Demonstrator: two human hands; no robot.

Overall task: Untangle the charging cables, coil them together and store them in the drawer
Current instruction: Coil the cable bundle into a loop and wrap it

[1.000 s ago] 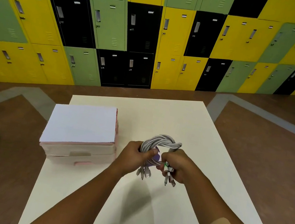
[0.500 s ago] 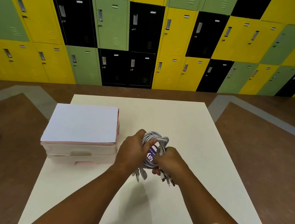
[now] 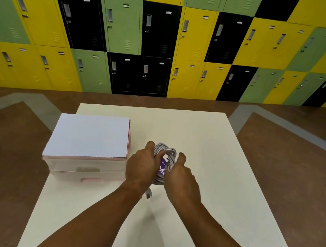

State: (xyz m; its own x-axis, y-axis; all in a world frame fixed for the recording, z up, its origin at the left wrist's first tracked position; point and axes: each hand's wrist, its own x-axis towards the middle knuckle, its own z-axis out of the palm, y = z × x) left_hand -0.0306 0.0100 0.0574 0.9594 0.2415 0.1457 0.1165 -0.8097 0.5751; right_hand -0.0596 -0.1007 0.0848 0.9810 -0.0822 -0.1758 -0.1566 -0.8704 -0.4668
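Grey-white cables, wound into one coil, sit mid-frame over the table, clamped between both hands; can't tell if the coil touches the top. Left hand grip: curled round the coil's left side. Right hand grip: wraps the right side, thumb up, fingers hidden behind the bundle. Probably squeezed from both sides so the loops don't spring apart before storing. Purple label shows between the hands, text unreadable. Connector ends dangle below the left wrist, type unclear. Drawer unit is left of centre, just beside the left hand. Its drawers look closed, so it is not yet opened.
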